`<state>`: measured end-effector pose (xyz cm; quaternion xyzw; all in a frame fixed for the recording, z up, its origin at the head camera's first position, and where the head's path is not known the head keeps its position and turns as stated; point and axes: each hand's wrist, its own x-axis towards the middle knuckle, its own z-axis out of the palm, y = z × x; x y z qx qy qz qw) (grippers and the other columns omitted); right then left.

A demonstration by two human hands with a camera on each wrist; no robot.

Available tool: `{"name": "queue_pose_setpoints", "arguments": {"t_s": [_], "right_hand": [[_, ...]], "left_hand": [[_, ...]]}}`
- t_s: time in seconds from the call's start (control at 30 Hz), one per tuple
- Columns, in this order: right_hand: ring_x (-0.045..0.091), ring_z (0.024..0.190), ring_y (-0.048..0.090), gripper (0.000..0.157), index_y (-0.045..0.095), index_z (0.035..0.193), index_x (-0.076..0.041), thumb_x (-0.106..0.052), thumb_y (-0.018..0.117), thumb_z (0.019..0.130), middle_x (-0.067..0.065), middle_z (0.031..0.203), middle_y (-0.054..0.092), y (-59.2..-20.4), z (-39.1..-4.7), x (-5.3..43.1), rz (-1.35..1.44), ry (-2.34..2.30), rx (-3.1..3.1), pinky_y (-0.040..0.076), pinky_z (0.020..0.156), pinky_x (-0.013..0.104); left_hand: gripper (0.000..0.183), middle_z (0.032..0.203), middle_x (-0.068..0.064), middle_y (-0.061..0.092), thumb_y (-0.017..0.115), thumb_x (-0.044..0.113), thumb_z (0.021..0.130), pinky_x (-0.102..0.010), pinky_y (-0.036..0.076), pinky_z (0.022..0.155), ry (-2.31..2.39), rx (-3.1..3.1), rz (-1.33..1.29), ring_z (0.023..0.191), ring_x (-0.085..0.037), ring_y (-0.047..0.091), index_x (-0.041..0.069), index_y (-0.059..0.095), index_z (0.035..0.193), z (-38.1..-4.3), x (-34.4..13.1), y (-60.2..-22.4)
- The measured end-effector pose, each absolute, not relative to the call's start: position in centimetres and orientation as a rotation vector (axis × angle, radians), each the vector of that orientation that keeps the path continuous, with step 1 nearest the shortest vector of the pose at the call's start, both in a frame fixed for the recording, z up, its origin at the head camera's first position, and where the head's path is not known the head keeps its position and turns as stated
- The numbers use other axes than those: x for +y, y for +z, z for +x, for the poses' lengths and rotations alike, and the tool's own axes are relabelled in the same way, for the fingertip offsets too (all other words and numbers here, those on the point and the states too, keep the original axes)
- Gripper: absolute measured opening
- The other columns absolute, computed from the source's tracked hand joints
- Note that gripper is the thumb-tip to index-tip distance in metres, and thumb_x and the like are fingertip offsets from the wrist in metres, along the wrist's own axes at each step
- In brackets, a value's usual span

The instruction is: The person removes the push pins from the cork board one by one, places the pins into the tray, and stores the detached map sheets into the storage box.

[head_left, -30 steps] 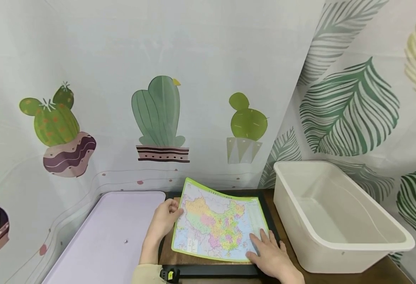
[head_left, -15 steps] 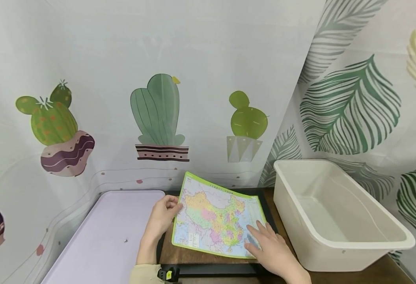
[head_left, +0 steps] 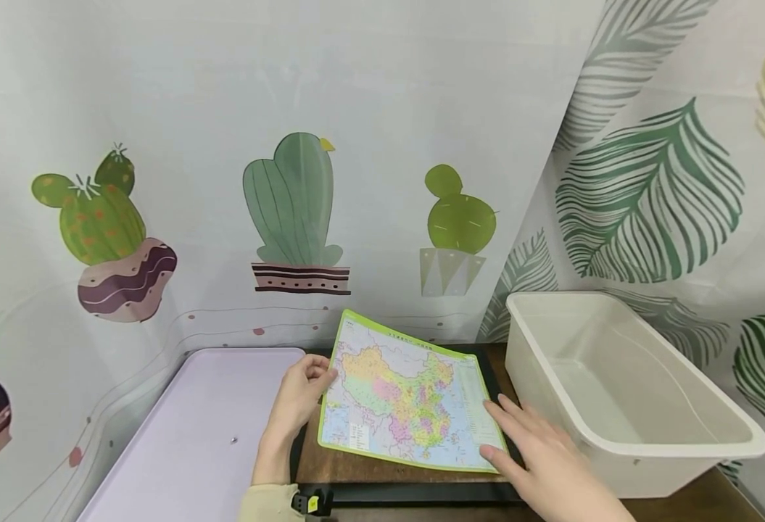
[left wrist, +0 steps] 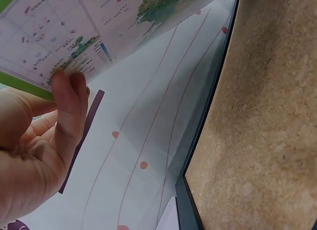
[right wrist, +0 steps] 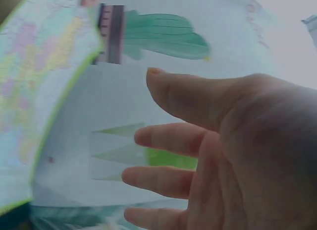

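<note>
A colourful map sheet (head_left: 402,395) with a green border is raised at its left side over a dark-framed cork board (left wrist: 257,111). My left hand (head_left: 300,395) pinches the sheet's left edge between thumb and fingers. In the left wrist view the left hand (left wrist: 49,126) grips the green-edged border, and the printed underside shows. By the sheet's right edge, my right hand (head_left: 545,449) has its fingers spread and holds nothing. The right wrist view shows the right hand (right wrist: 198,141) with straight fingers, apart from the map (right wrist: 29,91).
A pale lilac board (head_left: 186,435) lies to the left. On the right stands a deep white plastic tub (head_left: 617,377) on the brown table (head_left: 695,500). Behind everything hangs a white curtain (head_left: 382,145) printed with cacti and leaves.
My right hand has come off the map's lower right part and moved right to its edge. The left hand has lifted the map's left side a little higher.
</note>
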<state>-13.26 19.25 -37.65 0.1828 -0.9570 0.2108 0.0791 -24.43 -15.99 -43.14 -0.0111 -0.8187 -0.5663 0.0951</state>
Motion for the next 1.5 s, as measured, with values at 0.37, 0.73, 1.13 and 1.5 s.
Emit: {"name": "queue_pose_setpoints", "arguments": {"t_s": [0.37, 0.73, 1.13, 1.5], "right_hand": [[0.055, 0.123, 0.043, 0.058, 0.055, 0.137, -0.007, -0.032, 0.074, 0.088, 0.019, 0.136, 0.055, -36.3, -11.8, 23.3, 0.599, 0.572, -2.633, 0.037, 0.089, 0.066], [0.061, 0.122, 0.038, 0.063, 0.050, 0.138, 0.003, -0.036, 0.067, 0.093, 0.031, 0.136, 0.049, -35.7, -12.7, 28.3, 0.413, 0.474, -2.798, 0.033, 0.088, 0.071], [0.048, 0.102, 0.059, 0.062, 0.056, 0.127, 0.006, -0.045, 0.066, 0.093, 0.031, 0.124, 0.057, -35.2, -13.6, 32.4, 0.225, 0.448, -2.906, 0.044, 0.076, 0.061], [0.030, 0.077, 0.067, 0.032, 0.071, 0.093, -0.015, -0.046, 0.071, 0.087, 0.008, 0.093, 0.070, -35.5, -13.8, 36.3, 0.102, 0.509, -2.969, 0.049, 0.067, 0.055]], "left_hand": [[0.018, 0.088, -0.011, 0.060, 0.063, 0.012, 0.097, -0.033, 0.047, 0.070, -1.714, -2.387, -0.034, 0.077, -0.022, 0.058, 0.001, 0.060, 0.111, -24.1, -16.3, -42.7], [0.016, 0.089, -0.012, 0.058, 0.063, 0.013, 0.097, -0.035, 0.045, 0.074, -1.707, -2.358, -0.022, 0.079, -0.024, 0.056, 0.002, 0.060, 0.109, -24.1, -16.7, -42.4], [0.023, 0.092, -0.012, 0.060, 0.062, 0.018, 0.098, -0.036, 0.043, 0.076, -1.716, -2.355, 0.012, 0.082, -0.024, 0.055, 0.003, 0.060, 0.114, -23.7, -16.8, -42.3], [0.023, 0.090, -0.012, 0.062, 0.061, 0.015, 0.099, -0.030, 0.039, 0.070, -1.757, -2.332, 0.040, 0.082, -0.022, 0.051, 0.001, 0.058, 0.116, -23.4, -16.7, -41.4]]}}
